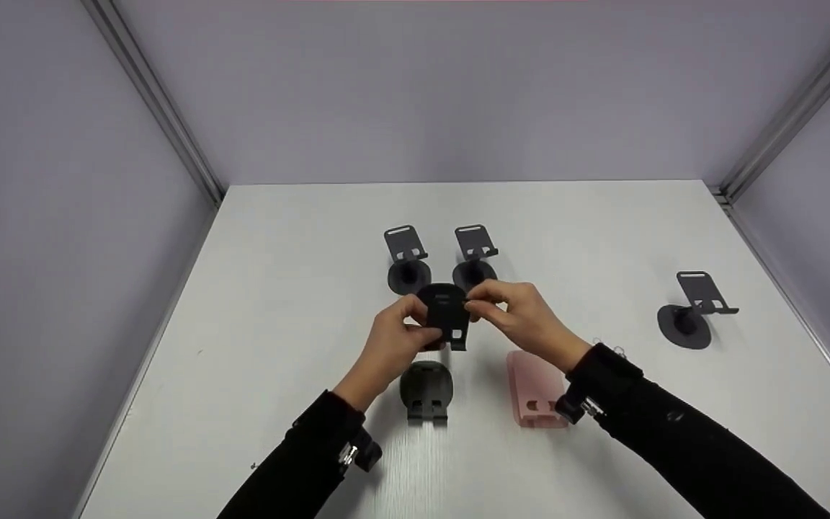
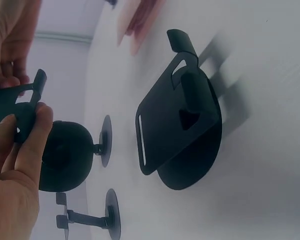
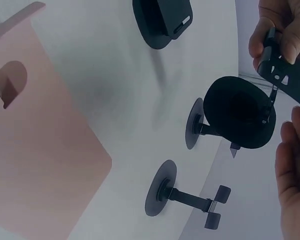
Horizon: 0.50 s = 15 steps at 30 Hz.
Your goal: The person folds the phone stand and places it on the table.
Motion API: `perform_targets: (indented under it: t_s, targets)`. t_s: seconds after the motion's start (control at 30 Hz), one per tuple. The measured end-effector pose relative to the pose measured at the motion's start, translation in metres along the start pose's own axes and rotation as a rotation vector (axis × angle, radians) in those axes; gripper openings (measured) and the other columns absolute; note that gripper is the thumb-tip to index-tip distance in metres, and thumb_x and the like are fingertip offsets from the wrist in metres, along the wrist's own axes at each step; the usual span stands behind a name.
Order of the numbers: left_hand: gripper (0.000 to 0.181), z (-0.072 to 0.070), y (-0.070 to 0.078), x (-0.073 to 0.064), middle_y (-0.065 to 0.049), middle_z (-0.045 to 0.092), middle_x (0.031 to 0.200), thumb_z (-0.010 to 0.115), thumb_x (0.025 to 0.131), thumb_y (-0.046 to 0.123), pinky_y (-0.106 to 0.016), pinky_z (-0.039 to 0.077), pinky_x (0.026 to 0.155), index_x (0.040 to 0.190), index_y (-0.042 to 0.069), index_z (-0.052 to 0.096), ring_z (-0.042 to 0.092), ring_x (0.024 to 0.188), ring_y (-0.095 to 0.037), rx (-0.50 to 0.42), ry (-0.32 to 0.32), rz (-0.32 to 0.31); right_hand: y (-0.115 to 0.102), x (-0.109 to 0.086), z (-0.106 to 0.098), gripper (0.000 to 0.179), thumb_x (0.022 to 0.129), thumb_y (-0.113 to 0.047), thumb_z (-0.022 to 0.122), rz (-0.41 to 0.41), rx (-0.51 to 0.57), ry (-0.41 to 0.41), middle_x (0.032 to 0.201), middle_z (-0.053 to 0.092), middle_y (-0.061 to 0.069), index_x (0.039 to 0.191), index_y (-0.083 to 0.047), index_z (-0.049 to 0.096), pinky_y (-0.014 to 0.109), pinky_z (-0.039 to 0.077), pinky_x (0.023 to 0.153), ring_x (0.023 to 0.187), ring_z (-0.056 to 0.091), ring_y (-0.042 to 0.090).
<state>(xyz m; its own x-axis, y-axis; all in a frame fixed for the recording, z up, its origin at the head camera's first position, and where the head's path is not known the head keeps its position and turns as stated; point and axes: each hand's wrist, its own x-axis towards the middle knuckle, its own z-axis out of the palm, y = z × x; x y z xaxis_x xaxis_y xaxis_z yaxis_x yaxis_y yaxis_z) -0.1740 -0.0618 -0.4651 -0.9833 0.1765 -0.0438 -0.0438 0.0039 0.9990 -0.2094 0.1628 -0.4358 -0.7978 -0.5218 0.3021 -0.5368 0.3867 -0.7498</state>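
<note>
Head view: above the white surface [image 1: 300,274], my left hand [image 1: 395,335] has its fingers closed on the dark stand [image 1: 447,313]; my right hand [image 1: 519,313] pinches its edge. Here alone, the lone stand [image 1: 686,323] appears at right. Left wrist view: my left thumb and fingers clasp the plate [image 2: 5,105]. Right wrist view: a thin link [image 3: 273,95] joins plate and disc [image 3: 235,107]; the right-hand pinch is cropped.
</note>
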Motion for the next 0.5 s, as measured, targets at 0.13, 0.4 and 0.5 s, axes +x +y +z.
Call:
perform_targets:
  t_s: [0.13,0.4,0.5]
  targets:
    - [0.022,0.0033,-0.0002,-0.0003,-0.015,0.056,0.102,0.07,0.086,-0.015,-0.036,0.063,0.077,0.092,-0.002,0.054,0.076,0.085,-0.028,0.062,-0.009,0.031,0.0001,-0.0019,0.0013,0.01,0.098,-0.017,0.07,-0.002,0.025,0.017,0.084,0.072,-0.001,0.095,-0.008,0.071,0.026,0.051,0.07,0.08,0.067,0.014]
    - [0.019,0.0021,-0.0015,-0.0021,-0.012,0.062,0.108,0.074,0.088,-0.004,-0.033,0.062,0.075,0.1,0.002,0.06,0.077,0.087,-0.023,0.147,-0.041,0.057,-0.0007,-0.0039,0.0015,0.008,0.099,-0.014,0.068,-0.054,-0.014,0.043,0.082,0.069,-0.001,0.095,-0.007,0.067,0.026,0.05,0.069,0.077,0.064,0.014]
    - [0.022,-0.0035,-0.0024,-0.0025,-0.012,0.063,0.115,0.073,0.092,0.005,-0.034,0.062,0.076,0.112,0.003,0.064,0.076,0.087,-0.025,0.133,-0.069,0.081,-0.0004,-0.0043,0.0004,0.008,0.099,-0.013,0.068,-0.068,-0.02,0.057,0.082,0.069,-0.001,0.096,-0.006,0.067,0.025,0.049,0.069,0.076,0.063,0.013]
